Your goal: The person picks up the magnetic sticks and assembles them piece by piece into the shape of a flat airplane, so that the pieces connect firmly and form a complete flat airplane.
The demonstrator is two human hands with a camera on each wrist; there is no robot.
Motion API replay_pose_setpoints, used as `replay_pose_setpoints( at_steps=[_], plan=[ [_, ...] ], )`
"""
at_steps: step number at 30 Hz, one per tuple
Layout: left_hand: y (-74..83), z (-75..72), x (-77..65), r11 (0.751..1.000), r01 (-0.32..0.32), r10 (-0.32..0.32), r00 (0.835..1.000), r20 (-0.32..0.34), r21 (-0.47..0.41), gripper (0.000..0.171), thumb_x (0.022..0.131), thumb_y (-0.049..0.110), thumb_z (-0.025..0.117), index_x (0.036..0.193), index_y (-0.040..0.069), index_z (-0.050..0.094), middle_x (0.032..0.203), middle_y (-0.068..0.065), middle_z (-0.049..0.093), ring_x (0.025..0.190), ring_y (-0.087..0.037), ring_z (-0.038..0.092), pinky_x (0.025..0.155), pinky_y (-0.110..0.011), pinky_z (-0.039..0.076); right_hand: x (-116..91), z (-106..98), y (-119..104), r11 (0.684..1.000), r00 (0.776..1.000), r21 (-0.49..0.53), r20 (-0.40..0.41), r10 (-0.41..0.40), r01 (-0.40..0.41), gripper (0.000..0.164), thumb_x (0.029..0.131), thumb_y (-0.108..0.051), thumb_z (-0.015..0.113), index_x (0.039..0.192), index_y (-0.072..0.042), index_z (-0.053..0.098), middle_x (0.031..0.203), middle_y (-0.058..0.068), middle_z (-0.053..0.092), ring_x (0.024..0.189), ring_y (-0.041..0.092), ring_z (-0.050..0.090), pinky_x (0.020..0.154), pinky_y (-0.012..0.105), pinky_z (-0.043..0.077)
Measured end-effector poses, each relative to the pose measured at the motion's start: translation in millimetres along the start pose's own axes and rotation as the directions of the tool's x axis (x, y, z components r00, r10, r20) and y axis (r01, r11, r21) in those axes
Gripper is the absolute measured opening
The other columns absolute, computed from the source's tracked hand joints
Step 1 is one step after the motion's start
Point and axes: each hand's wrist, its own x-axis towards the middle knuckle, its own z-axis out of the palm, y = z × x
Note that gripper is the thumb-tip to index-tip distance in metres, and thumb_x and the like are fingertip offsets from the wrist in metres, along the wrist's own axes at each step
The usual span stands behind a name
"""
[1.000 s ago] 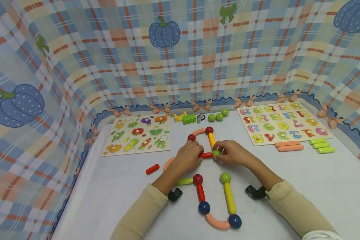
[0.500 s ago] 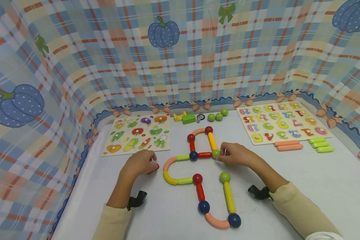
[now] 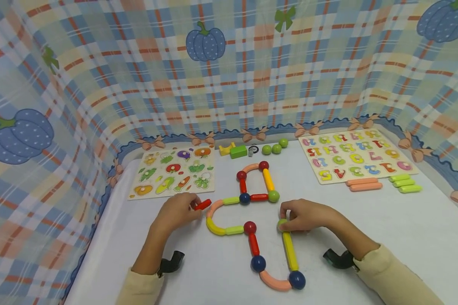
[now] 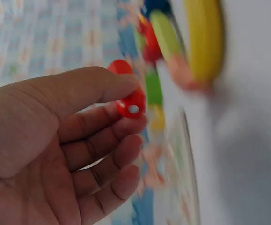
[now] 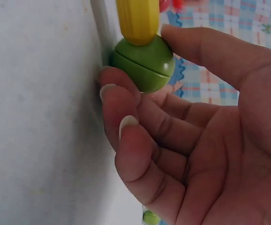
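Observation:
My left hand (image 3: pixel 178 212) pinches a short red rod (image 4: pixel 134 98) between thumb and fingertips, left of the joined figure; a pale round spot marks the rod's end in the left wrist view. My right hand (image 3: pixel 309 216) holds a green ball (image 5: pixel 144 63) between thumb and fingers. That ball joins a long yellow rod (image 3: pixel 290 252), whose lower end meets a dark blue ball (image 3: pixel 297 280). A curved pink rod (image 3: pixel 275 281) leads on to another blue ball (image 3: pixel 258 263), a red rod (image 3: pixel 254 244) and a red ball (image 3: pixel 249 227).
Above, a closed loop holds a yellow-orange rod (image 3: pixel 268 179) and a green ball (image 3: pixel 273 196). A vegetable puzzle board (image 3: pixel 210 186) lies back left, a number puzzle board (image 3: pixel 328 181) back right. Loose pink rods (image 3: pixel 366 186), green rods (image 3: pixel 410 189) and green balls (image 3: pixel 276 148) lie around.
My left hand left the upper loop, took the loose red rod from the table and lifted it. My right hand moved from the loop's green ball down to the one on the yellow rod.

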Motion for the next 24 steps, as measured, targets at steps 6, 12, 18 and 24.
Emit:
replay_pose_setpoints(
  at_steps=[6, 12, 18, 24],
  plan=[
    [72.9, 21.3, 8.1, 0.971, -0.239, 0.238, 0.965, 0.108, -0.002, 0.024, 0.078, 0.028, 0.07, 0.098, 0.017, 0.067, 0.079, 0.009, 0.057, 0.071, -0.008, 0.049, 0.06, -0.022, 0.043, 0, 0, 3, 0.999, 1.0, 0.044, -0.003, -0.011, 0.011, 0.026, 0.076, -0.037, 0.071, 0.089, -0.019, 0.057, 0.062, 0.003, 0.057, 0.05, 0.019, 0.052, 0.05, 0.029, 0.043],
    [110.4, 52.6, 17.5, 0.925, -0.361, 0.341, 0.926, 0.162, 0.118, 0.018, 0.079, 0.03, 0.068, 0.093, 0.018, 0.068, 0.066, 0.01, 0.05, 0.063, -0.007, 0.045, 0.052, -0.019, 0.038, 0, -2, 4, 0.998, 0.999, 0.062, 0.007, -0.032, 0.031, 0.026, 0.076, -0.037, 0.071, 0.089, -0.018, 0.057, 0.06, 0.003, 0.057, 0.049, 0.019, 0.051, 0.048, 0.027, 0.042],
    [111.5, 71.9, 18.4, 0.902, -0.406, 0.384, 0.91, 0.157, 0.147, 0.019, 0.08, 0.032, 0.068, 0.094, 0.02, 0.068, 0.069, 0.012, 0.05, 0.067, -0.009, 0.042, 0.055, -0.019, 0.036, 1, -2, 5, 0.991, 0.996, 0.1, 0.022, -0.09, 0.087, 0.026, 0.077, -0.035, 0.07, 0.09, -0.016, 0.057, 0.059, 0.004, 0.056, 0.046, 0.018, 0.049, 0.046, 0.027, 0.041],
    [102.3, 79.7, 15.6, 0.917, -0.384, 0.378, 0.923, 0.074, 0.11, 0.02, 0.08, 0.033, 0.068, 0.096, 0.021, 0.067, 0.076, 0.014, 0.056, 0.072, -0.008, 0.042, 0.06, -0.02, 0.036, 3, -2, 12, 0.989, 0.998, 0.136, 0.024, -0.066, 0.062, 0.029, 0.077, -0.036, 0.069, 0.092, -0.015, 0.056, 0.062, 0.006, 0.059, 0.05, 0.019, 0.052, 0.048, 0.029, 0.044]
  ],
)
